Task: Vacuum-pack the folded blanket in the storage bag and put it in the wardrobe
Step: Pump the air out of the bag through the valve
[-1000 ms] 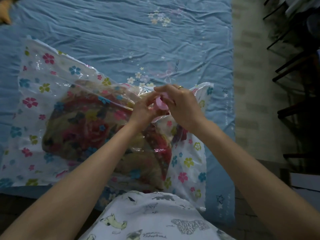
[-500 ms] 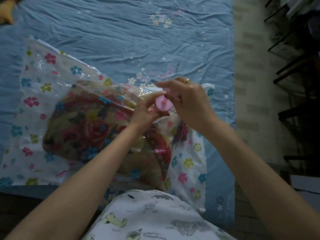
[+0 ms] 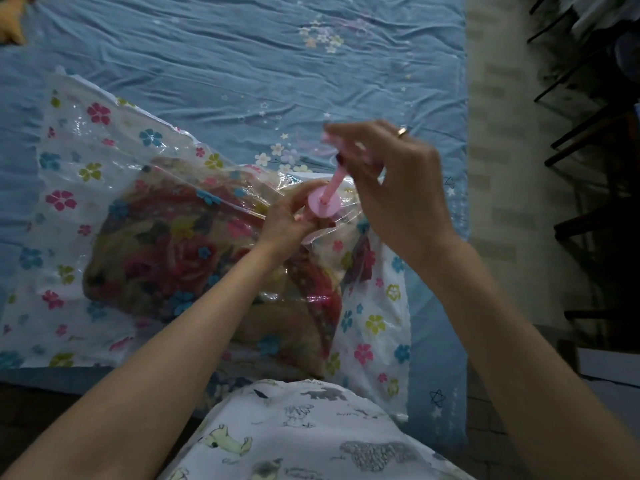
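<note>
A clear storage bag printed with coloured flowers lies on the blue bed sheet. Inside it sits the folded blanket, dark with red and yellow flowers. A round pink valve stands on the bag's near right part. My left hand pinches the bag at the valve's base. My right hand is raised above the valve and grips a pink cap piece that still joins the valve by a thin pink stem.
The bed's blue sheet reaches to its right edge, with a pale tiled floor beyond. Dark furniture legs stand at the far right. A yellow soft object lies at the top left corner.
My right hand has lifted up and to the right, pulling the pink cap away from the valve disc. My left hand stays at the valve's base.
</note>
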